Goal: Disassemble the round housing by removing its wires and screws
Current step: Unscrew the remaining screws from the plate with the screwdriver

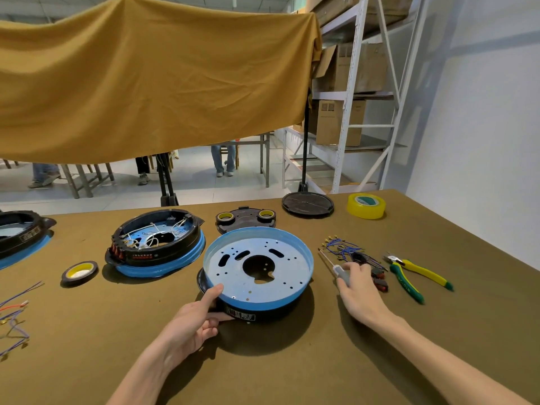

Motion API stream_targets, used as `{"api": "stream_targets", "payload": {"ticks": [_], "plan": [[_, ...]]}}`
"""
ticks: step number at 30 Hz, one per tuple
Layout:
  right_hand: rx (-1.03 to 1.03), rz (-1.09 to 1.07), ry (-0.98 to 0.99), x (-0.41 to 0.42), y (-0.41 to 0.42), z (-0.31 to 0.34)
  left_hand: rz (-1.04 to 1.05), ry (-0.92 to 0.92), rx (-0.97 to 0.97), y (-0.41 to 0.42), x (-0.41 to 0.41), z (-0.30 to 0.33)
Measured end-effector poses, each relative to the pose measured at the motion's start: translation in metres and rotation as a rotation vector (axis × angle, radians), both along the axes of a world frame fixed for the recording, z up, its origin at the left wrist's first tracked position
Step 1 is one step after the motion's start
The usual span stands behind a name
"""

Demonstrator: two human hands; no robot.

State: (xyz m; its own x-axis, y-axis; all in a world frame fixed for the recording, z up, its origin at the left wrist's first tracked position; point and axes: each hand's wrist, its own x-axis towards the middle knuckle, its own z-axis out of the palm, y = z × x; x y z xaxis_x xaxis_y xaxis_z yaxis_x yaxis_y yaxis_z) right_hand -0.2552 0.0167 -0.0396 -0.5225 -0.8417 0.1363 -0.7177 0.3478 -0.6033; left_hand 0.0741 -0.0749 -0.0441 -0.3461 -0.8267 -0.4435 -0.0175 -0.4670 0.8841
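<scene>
Mustard cloth hung overhead, white shelving with boxes, pale wall

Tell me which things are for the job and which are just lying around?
For the job: round housing, held by the left hand; screwdriver, under the right hand; pulled wires.

Just lying about: pliers, yellow tape roll, black tape roll, second housing.

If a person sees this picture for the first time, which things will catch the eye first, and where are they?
The blue round housing at the table's centre stands out first; it looks stripped of wires, and the left hand holds its near rim. To its right, the right hand grips a screwdriver beside a pile of removed wires and yellow-green pliers. A large mustard cloth hangs across the background.
</scene>
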Motion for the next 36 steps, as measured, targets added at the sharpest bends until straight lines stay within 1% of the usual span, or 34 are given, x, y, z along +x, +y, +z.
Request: {"api": "stream_targets", "payload": {"ticks": [3,5,6,8,10,11,13,16,17,19,22,24,30,34,36], "plan": [[0.043,-0.018,0.178,0.008,-0.002,-0.002,-0.038,-0.013,-0.012,0.001,0.002,0.001],[0.036,-0.049,0.256,0.011,-0.005,0.005,-0.055,-0.013,-0.018,0.002,0.003,0.0],[-0.012,-0.058,0.266,0.013,-0.008,0.011,-0.063,-0.013,-0.022,0.001,0.003,0.0],[-0.203,-0.032,0.245,0.021,-0.014,0.03,-0.075,-0.017,-0.025,0.001,0.004,0.0],[-0.356,0.088,0.211,0.035,-0.021,0.049,-0.078,-0.021,-0.021,0.0,0.004,-0.001],[-0.376,0.184,0.189,0.046,-0.023,0.057,-0.082,-0.025,-0.022,0.0,0.004,0.0],[-0.303,0.413,0.137,0.071,-0.028,0.066,-0.097,-0.035,-0.03,0.0,0.003,0.0],[-0.069,0.715,0.018,0.105,-0.039,0.064,-0.098,-0.042,-0.046,0.001,0.004,0.0],[-0.018,0.787,0.002,0.113,-0.043,0.062,-0.098,-0.048,-0.051,0.001,0.005,0.0],[0.035,0.871,0.037,0.125,-0.05,0.058,-0.104,-0.063,-0.058,0.003,0.005,0.001],[0.026,0.907,0.132,0.132,-0.057,0.057,-0.106,-0.08,-0.058,0.003,0.004,0.001],[0.019,0.92,0.154,0.133,-0.059,0.057,-0.103,-0.092,-0.052,0.002,0.005,0.001],[0.095,0.999,0.263,0.138,-0.061,0.06,-0.112,-0.077,-0.062,0.003,0.004,0.001],[0.088,0.984,0.22,0.137,-0.061,0.06,-0.116,-0.068,-0.065,0.003,0.004,0.002],[0.095,0.977,0.232,0.137,-0.061,0.062,-0.115,-0.066,-0.06,0.003,0.004,0.002]]}}
